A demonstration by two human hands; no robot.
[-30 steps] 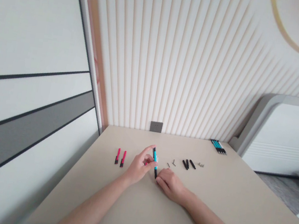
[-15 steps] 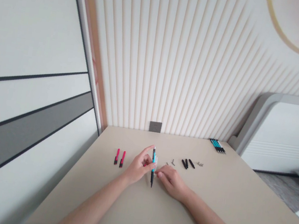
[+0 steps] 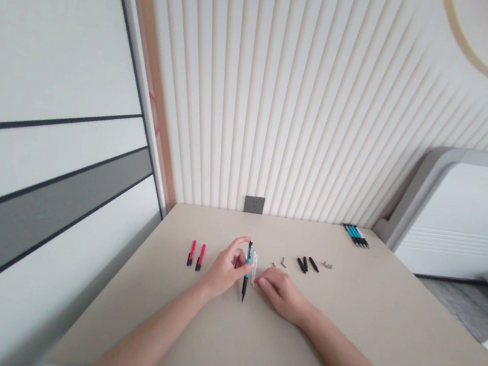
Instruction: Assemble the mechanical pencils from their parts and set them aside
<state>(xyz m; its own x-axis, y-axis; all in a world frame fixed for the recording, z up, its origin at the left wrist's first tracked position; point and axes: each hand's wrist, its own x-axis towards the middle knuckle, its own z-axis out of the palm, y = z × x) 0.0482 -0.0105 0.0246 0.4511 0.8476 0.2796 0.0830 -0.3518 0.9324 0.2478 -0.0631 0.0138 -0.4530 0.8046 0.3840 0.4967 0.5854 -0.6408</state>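
My left hand (image 3: pixel 225 271) grips a blue and black ballpoint pen (image 3: pixel 245 278) above the table, its dark tip pointing down. The index finger rests on the pen's top end, and the thumb lies across the barrel. Just right of this pen lie thin white pen refills (image 3: pixel 254 264), partly covered by the left hand. Some pink shows behind the left fingers, mostly hidden. My right hand (image 3: pixel 280 292) rests on the table with its fingers curled, fingertips beside the lower ends of the refills; I see nothing held in it.
Two pink and black pen parts (image 3: pixel 191 253) lie on the table (image 3: pixel 201 348) at left. Small metal springs (image 3: pixel 283 262), several black grips (image 3: pixel 305 265) and more small metal pieces (image 3: pixel 327 266) lie at right. Assembled blue and black pens (image 3: pixel 355 235) sit at the back right corner.
The pen in my left hand has shifted slightly left and turned a little, standing straighter. More of the white refills shows beside it. My right hand stays nearly still.
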